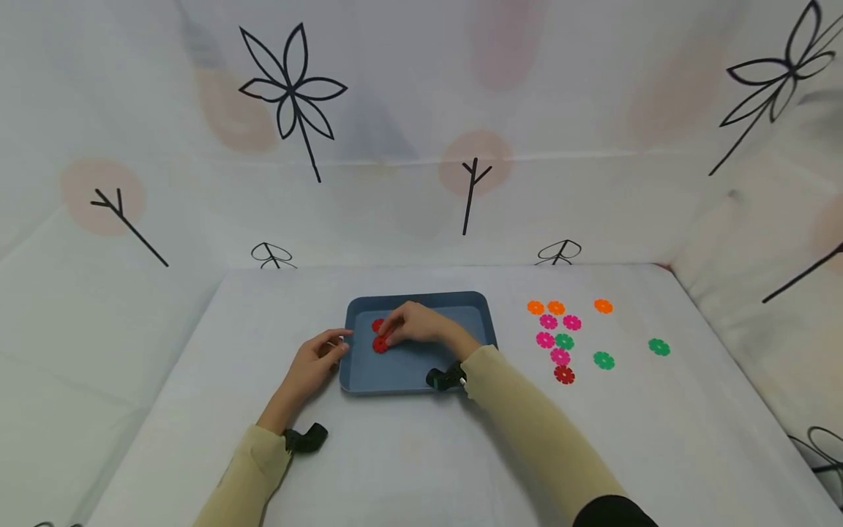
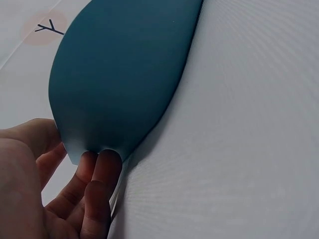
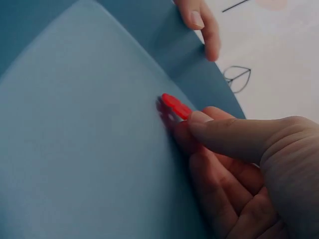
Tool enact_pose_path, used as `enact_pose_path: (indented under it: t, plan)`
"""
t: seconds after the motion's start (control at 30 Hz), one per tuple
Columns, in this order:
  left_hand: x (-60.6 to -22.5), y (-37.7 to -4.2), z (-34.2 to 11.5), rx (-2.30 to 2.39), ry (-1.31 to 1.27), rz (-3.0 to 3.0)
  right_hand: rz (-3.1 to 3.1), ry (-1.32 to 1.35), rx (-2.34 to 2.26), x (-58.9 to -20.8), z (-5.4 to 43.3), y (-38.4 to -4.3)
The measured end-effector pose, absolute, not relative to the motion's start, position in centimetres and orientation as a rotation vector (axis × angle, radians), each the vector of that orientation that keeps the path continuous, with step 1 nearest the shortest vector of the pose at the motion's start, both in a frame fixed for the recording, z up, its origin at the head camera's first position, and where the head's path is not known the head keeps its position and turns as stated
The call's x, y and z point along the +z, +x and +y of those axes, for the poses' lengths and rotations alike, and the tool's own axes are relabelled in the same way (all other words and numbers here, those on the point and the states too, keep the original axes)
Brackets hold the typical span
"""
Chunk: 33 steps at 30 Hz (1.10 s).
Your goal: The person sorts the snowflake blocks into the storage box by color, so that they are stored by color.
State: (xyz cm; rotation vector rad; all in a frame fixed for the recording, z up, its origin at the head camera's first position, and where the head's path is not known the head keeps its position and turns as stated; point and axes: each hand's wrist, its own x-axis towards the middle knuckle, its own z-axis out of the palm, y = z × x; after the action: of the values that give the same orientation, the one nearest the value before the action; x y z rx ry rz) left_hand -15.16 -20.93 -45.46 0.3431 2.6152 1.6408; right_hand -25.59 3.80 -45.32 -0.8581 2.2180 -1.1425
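Note:
In the head view a blue-grey rectangular tray (image 1: 415,373) lies on the white table. My right hand (image 1: 415,323) reaches over it and pinches a red flower-shaped disc (image 1: 380,344) between thumb and fingers. The right wrist view shows that disc (image 3: 175,105) tilted on edge, close over the tray floor. Just behind it lies another red flower-shaped disc (image 1: 377,325), partly beside my fingers. At the tray's left side, my left hand (image 1: 315,364) holds the rim. Its curled fingertips (image 2: 107,162) meet the outer wall in the left wrist view.
Right of the tray, several flower-shaped discs lie flat on the table: orange ones (image 1: 603,306), pink ones (image 1: 545,339), green ones (image 1: 604,360) and a red one (image 1: 564,375). A patterned white cloth (image 1: 395,212) hangs behind the table and along its sides.

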Motion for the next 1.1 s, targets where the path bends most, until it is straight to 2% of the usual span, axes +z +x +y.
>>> enact_pose_path:
  t: [0.47,1.1]
  plan:
    - [-45.7,-14.6,-21.4,1.646,0.333,2.623,2.154,-0.756,-1.299,-46.8,3.1,-25.1]
    - [-45.2,-15.2,-20.8,1.659,0.362,2.602,2.141,-0.703,-1.385,-46.9,3.7,-25.5]
